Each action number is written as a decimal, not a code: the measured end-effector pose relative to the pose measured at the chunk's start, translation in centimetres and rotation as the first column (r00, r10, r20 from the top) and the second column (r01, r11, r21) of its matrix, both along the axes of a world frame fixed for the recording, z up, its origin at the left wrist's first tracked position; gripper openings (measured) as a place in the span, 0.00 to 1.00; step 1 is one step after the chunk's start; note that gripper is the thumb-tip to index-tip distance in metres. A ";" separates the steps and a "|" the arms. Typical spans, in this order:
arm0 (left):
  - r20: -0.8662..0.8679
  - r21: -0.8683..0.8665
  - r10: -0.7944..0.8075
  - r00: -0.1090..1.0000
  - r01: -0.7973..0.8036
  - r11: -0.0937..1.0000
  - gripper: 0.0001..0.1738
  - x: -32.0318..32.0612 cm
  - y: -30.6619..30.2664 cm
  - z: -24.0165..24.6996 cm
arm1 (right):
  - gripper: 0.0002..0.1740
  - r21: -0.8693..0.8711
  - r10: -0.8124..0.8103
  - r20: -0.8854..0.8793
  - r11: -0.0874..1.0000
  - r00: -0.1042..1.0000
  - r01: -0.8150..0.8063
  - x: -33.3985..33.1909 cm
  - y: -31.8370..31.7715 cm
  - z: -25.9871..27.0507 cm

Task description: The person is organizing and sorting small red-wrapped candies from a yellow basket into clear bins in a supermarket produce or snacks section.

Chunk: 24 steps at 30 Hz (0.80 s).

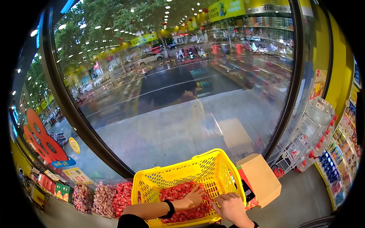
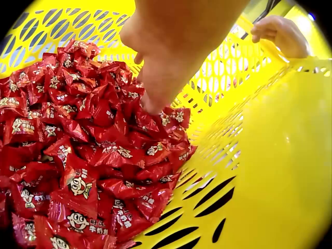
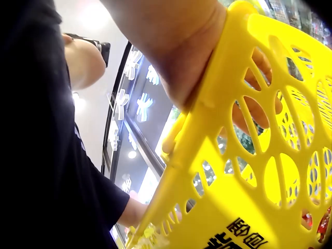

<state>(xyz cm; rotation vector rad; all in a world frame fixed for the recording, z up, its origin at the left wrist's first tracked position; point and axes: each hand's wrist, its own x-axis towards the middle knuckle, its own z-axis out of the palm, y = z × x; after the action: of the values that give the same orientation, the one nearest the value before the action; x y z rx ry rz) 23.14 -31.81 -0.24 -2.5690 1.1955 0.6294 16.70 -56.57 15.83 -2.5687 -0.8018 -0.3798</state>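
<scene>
A yellow plastic shopping basket [image 1: 178, 173] with oval holes holds a heap of red-wrapped candies [image 2: 98, 135] printed with a cartoon figure. My left hand [image 1: 193, 198] reaches down inside it, with a black band on that wrist. Its fingers lie spread on the candies in the head view; in the left wrist view the fingertips [image 2: 151, 106] press among the wrappers. My right hand [image 1: 230, 208] grips the basket's right rim. In the right wrist view, its fingers [image 3: 254, 111] show through the holes on the inner side of the wall.
A large window stands right behind the basket. To the left are bagged candies [image 1: 104, 197] and a price sign [image 1: 78, 176]. An opened cardboard box [image 1: 260, 178] sits against the basket's right side. Farther right are a wire rack [image 1: 300, 142] and stocked shelves [image 1: 336, 167].
</scene>
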 end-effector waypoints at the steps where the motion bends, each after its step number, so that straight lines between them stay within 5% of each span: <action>1: -0.003 -0.059 0.005 1.000 -0.005 0.998 0.14 -0.6 0.4 -1.0 | 0.14 -0.017 -0.016 -0.012 1.000 1.000 0.016 -0.1 0.0 -0.4; 2: 0.002 -0.116 0.010 1.000 -0.010 0.993 0.14 -0.1 0.9 -1.7 | 0.14 -0.032 -0.031 -0.014 0.999 0.999 0.030 -0.2 -0.1 -1.1; 3: -0.094 0.031 0.041 0.995 -0.038 0.999 0.14 -0.3 -0.6 2.8 | 0.14 -0.047 -0.045 -0.013 0.998 0.999 0.044 0.1 0.0 -1.5; 6: -0.088 0.045 -0.081 0.993 0.085 0.995 0.13 0.1 0.1 2.1 | 0.18 -0.077 -0.168 -0.290 0.985 0.942 0.152 -0.8 0.3 -0.1; 9: -0.064 0.043 -0.107 0.992 0.110 0.993 0.10 0.5 -0.1 2.2 | 0.18 -0.084 -0.190 -0.246 0.981 0.950 0.174 -0.7 0.3 -1.2; 12: 0.009 -0.247 -0.070 0.998 0.070 0.966 0.09 1.0 0.9 2.1 | 0.19 -0.123 -0.220 -0.242 0.973 0.945 0.195 -0.3 0.3 -2.1; 16: 0.282 -0.318 -0.037 0.959 0.130 0.939 0.14 -0.2 0.8 11.5 | 0.15 -0.126 -0.240 -0.183 0.967 0.953 0.220 -0.8 1.1 0.2; 19: 0.362 -0.577 0.067 0.930 0.167 0.800 0.16 -1.8 3.5 16.3 | 0.13 -0.061 -0.191 -0.030 0.980 0.981 0.189 -0.1 0.1 -2.8; 24: 0.410 -0.635 0.332 0.849 0.004 0.772 0.17 -7.4 12.9 22.8 | 0.15 -0.146 -0.131 -0.098 0.983 0.987 0.116 0.1 -0.2 -2.6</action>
<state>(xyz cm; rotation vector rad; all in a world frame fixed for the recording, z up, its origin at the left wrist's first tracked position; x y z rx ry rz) 15.79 -18.96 22.61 -3.0940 1.1004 -0.5171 16.83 -56.74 13.26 -2.7517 -0.6540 -0.2270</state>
